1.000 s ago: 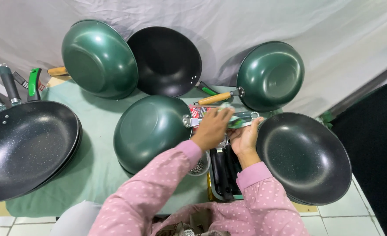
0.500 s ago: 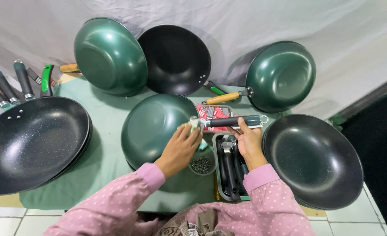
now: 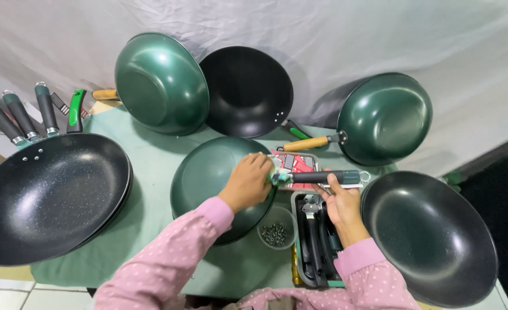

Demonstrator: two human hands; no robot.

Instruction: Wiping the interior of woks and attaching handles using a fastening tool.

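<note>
The right hand (image 3: 341,202) is closed around a dark pan handle (image 3: 323,177), holding it level with its long axis running left to right, the metal end pointing left at the upturned green wok (image 3: 208,178) in the middle of the counter (image 3: 150,161). The left hand (image 3: 247,182) rests curled on the wok's rim, fingers pinched at that end of the handle; whether they grip anything small I cannot tell. A cup of screws (image 3: 276,228) sits just below, beside a tray of spare handles (image 3: 314,241).
</note>
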